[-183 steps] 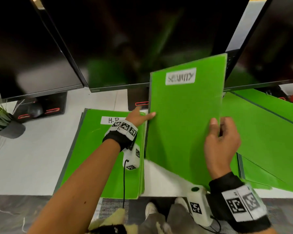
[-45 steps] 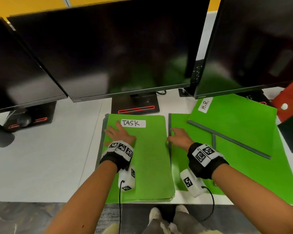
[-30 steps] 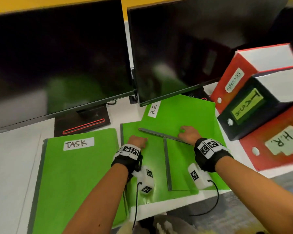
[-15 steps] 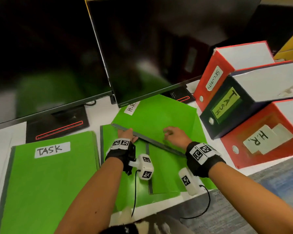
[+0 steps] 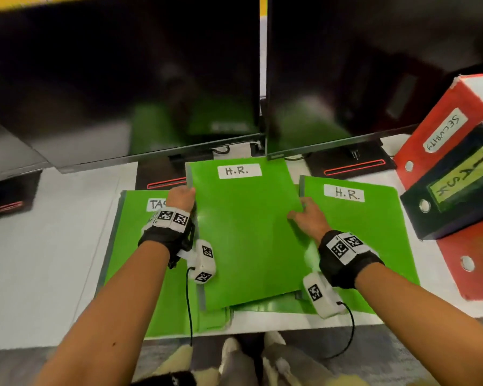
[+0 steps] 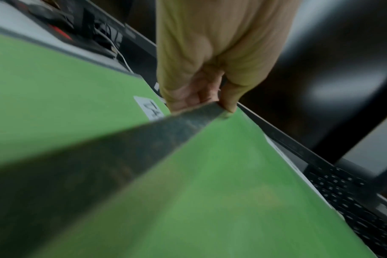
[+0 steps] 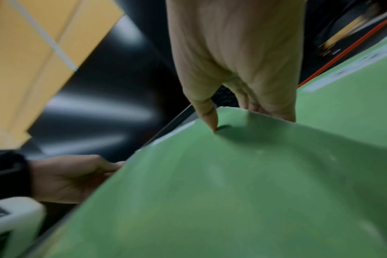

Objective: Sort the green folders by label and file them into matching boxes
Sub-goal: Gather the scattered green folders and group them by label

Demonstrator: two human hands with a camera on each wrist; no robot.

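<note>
Green, smooth flat card folder labelled "H.R." [image 5: 243, 232]: your left hand [image 5: 180, 197] and right hand [image 5: 308, 221] pinch its nine and three o'clock edges.

We're looking at a green folder [image 5: 243, 232] that reads as smooth card or thin plastic with a slight sheen, plus a dull grey spine strip [image 6: 126, 148]. Its white label [image 5: 239, 171] looks like matt paper with marker ink. The monitors [image 5: 123, 79] are glossy black and mirror the green. The worktop [image 5: 39, 260] is smooth matt white. The box files [image 5: 444, 190] look like painted card, a bit rough. The wristbands [image 5: 166, 235] are black cloth.
</note>
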